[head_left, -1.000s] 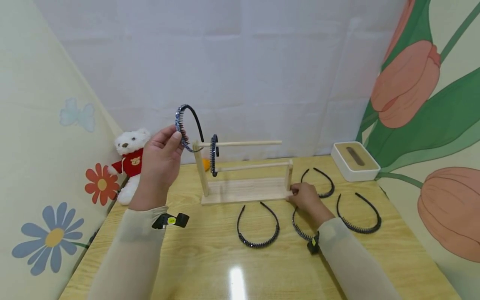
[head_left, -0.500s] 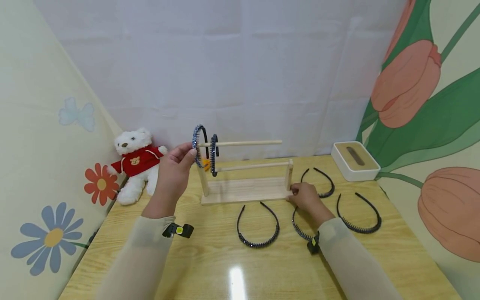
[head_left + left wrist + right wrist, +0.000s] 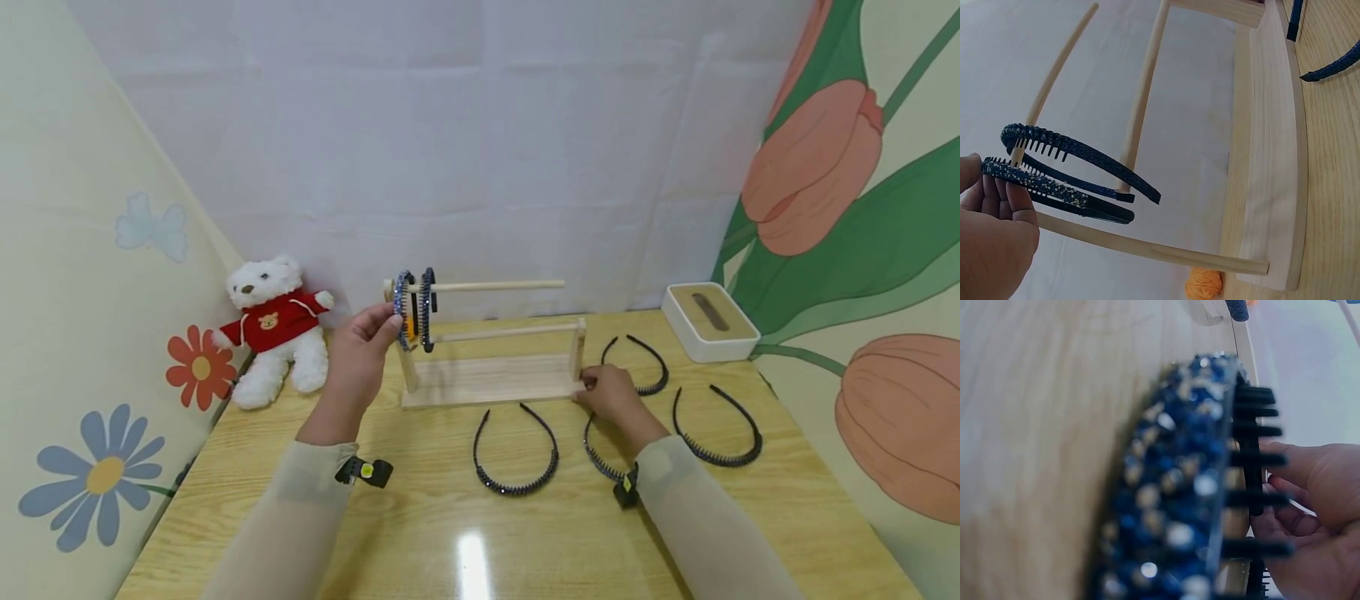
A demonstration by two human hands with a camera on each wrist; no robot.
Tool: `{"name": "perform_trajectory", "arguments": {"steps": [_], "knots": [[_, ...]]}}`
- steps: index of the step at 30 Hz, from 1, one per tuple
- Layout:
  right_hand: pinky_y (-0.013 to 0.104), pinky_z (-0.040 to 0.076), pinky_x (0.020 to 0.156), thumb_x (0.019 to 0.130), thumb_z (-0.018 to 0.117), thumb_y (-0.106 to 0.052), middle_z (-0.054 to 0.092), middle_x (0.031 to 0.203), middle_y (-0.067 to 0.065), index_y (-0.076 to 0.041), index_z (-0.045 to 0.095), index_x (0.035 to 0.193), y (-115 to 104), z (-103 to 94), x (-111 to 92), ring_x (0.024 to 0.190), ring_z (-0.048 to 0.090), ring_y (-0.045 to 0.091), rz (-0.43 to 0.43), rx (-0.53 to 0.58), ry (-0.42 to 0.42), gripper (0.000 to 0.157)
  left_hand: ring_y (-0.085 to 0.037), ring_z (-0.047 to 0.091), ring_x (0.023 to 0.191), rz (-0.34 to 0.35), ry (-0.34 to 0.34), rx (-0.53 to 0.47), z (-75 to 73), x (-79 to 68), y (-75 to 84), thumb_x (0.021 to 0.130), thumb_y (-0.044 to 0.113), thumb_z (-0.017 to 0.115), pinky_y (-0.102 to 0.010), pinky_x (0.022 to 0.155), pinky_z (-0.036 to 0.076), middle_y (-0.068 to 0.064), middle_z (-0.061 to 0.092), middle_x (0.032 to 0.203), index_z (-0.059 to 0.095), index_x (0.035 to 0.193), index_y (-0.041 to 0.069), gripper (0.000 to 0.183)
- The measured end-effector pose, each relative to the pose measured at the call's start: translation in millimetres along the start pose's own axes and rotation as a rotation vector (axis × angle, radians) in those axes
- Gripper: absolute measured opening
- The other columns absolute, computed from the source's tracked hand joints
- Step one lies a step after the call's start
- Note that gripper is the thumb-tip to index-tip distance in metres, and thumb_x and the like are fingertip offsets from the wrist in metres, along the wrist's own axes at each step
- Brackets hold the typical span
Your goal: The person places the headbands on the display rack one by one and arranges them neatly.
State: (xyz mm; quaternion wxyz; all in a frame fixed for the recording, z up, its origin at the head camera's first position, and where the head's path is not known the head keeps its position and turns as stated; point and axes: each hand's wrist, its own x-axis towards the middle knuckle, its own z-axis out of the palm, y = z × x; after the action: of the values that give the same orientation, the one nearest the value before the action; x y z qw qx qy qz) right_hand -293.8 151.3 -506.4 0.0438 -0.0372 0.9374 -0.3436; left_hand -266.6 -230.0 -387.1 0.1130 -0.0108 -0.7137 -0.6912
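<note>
Far side: an upright white cloth, creased with fold lines both up and across, standing behind the counter.
Left wall: cream, painted with a pale blue butterfly, a red flower below it, and a larger blue flower nearer, with a yellow centre and a green stem.
Right wall: also cream, with large pinkish-orange tulips, an upper one and a lower, nearer one, and a broad green leaf between them.
Counter top: yellowish wood grain, smooth and slightly glossy, reaching between both painted walls.
Light: soft and fairly even, with one bright white reflection on the near part of the counter.
</note>
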Motion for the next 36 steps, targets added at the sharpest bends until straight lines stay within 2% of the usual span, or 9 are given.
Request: {"name": "perform_trajectory", "arguments": {"steps": [5, 12, 18, 25, 36], "knots": [[0.045, 0.061, 0.092, 0.096, 0.085, -0.016, 0.080, 0.114, 0.017, 0.001, 0.077, 0.130, 0.2, 0.4, -0.2, 0.098, 0.071, 0.028, 0.005, 0.006, 0.005, 0.039, -0.002, 0.065, 0.104, -0.031, 0.001, 0.024, -1.4, -0.4, -2.0, 0.112, 0.015, 0.063, -0.014, 0.097, 0.055, 0.019, 0.071, 0.100, 0.063, 0.144, -0.009, 0.039], [0.046, 0.061, 0.095, 0.096, 0.085, -0.016, 0.079, 0.115, 0.017, 0.001, 0.077, 0.131, 1.4, 1.6, 0.5, 0.101, 0.071, 0.029, 0.010, 0.001, 0.003, 0.040, -0.003, 0.066, 0.107, -0.073, -0.003, 0.054, -2.2, -1.3, -4.1, 0.112, 0.019, 0.063, -0.013, 0.096, 0.055, 0.012, 0.071, 0.109, 0.064, 0.146, -0.005, 0.041], [0.047, 0.060, 0.096, 0.097, 0.084, -0.016, 0.079, 0.117, 0.017, 0.001, 0.076, 0.132, 1.7, 2.6, 0.5, 0.104, 0.071, 0.030, 0.012, -0.003, -0.002, 0.040, -0.001, 0.068, 0.103, -0.071, -0.010, 0.056, -3.9, -1.6, -6.8, 0.112, 0.020, 0.063, -0.015, 0.097, 0.054, 0.016, 0.071, 0.104, 0.062, 0.147, -0.005, 0.043], [0.047, 0.061, 0.097, 0.097, 0.084, -0.016, 0.079, 0.117, 0.018, 0.002, 0.075, 0.133, 1.5, 2.4, 0.9, 0.104, 0.072, 0.031, 0.008, 0.009, 0.003, 0.041, -0.002, 0.068, 0.107, -0.076, -0.026, 0.074, -4.9, -2.2, -7.0, 0.113, 0.022, 0.062, -0.015, 0.100, 0.053, 0.012, 0.070, 0.110, 0.062, 0.149, -0.004, 0.044], [0.048, 0.061, 0.100, 0.098, 0.084, -0.017, 0.079, 0.122, 0.020, 0.003, 0.074, 0.135, 0.8, 2.0, 1.3, 0.110, 0.072, 0.033, 0.012, 0.008, -0.003, 0.043, -0.002, 0.067, 0.107, -0.060, -0.046, 0.064, -4.8, -1.4, -7.9, 0.113, 0.024, 0.063, -0.018, 0.102, 0.052, 0.016, 0.073, 0.108, 0.062, 0.149, -0.004, 0.046]]}}
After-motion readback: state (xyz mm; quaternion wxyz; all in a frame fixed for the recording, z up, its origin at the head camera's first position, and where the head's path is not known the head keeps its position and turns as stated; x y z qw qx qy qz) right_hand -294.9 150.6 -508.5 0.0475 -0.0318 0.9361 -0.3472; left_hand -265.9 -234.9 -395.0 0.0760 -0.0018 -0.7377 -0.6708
